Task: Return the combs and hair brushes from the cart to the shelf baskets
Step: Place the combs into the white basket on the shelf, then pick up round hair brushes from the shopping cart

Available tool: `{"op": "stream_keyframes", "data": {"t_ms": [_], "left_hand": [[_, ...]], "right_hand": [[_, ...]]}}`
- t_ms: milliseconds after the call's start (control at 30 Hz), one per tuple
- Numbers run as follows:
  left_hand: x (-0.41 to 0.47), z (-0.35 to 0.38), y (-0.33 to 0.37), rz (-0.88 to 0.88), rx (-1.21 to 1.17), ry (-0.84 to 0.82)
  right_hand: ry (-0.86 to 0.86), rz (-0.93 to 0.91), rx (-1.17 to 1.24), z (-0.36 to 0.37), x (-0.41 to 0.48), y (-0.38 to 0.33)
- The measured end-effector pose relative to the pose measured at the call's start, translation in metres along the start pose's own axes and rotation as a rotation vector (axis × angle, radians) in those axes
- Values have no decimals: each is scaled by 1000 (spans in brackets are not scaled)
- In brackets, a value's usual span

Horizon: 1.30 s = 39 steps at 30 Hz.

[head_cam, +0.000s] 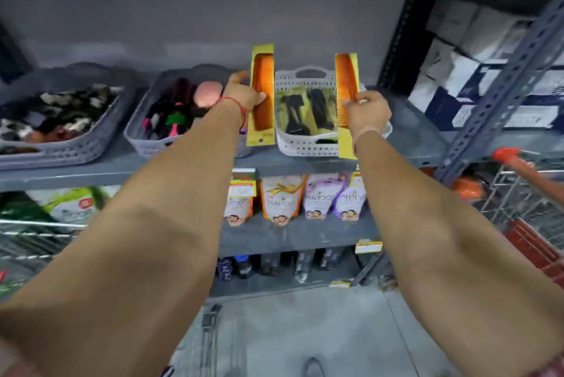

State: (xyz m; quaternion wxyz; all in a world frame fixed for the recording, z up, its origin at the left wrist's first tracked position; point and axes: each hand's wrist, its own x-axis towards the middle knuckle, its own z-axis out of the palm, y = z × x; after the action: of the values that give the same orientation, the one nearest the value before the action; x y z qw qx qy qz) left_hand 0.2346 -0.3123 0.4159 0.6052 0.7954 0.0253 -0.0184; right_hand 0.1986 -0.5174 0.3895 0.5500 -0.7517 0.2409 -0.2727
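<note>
Combs, two of them, are up in the air in front of the shelf. Each one is orange and sits in a yellow card pack. The left comb stands straight up, and the left hand is closed around its middle. A red string goes around that wrist. The right comb also stands up, and the right hand pinches its edge with the fingers squeezed on it. The two hands are well apart, one on each side of a white basket. That basket sits on the grey shelf and has black brushes inside. Just left of it is a grey basket full of mixed colourful things and a pink round brush. Further left is another grey basket. Bags stand on the shelf below. A wire cart with a red handle is at the right.
</note>
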Motion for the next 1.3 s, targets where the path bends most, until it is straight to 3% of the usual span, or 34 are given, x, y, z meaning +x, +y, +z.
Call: {"op": "stream_keyframes", "data": {"t_ms": [133,267,400,500,600,700,767,900,967,1033,1133,1300], "left_hand": [[43,57,16,61,109,-28],[85,108,3,33,371,-5],[102,131,-29,-67,909,-186],[105,130,-39,-104,1075,-253],[98,126,-38,-81,948,-213],[85,103,-32,78,553,-47],[71,64,-23,153,272,87],[22,-64,-39,127,-29,434],[-18,-125,-67,71,-189,538],[-60,-178,-104,-32,-198,621],[-120,-230,-160,-231,-190,684],[-192,-274,-260,-582,-277,812]], "right_hand": [[-126,51,-105,-4,73,11],[-250,27,-239,8,124,33],[-478,2,-539,25,139,72],[-535,2,-746,31,139,84],[-446,-44,-753,29,131,79],[-248,-176,-447,36,108,50],[-214,-300,-217,54,81,14],[-426,-384,197,127,-32,-55],[-572,-346,295,163,-104,-66],[-722,-301,338,195,-171,-65],[-979,-194,251,231,-248,-44],[-1367,-41,-102,285,-337,28]]}}
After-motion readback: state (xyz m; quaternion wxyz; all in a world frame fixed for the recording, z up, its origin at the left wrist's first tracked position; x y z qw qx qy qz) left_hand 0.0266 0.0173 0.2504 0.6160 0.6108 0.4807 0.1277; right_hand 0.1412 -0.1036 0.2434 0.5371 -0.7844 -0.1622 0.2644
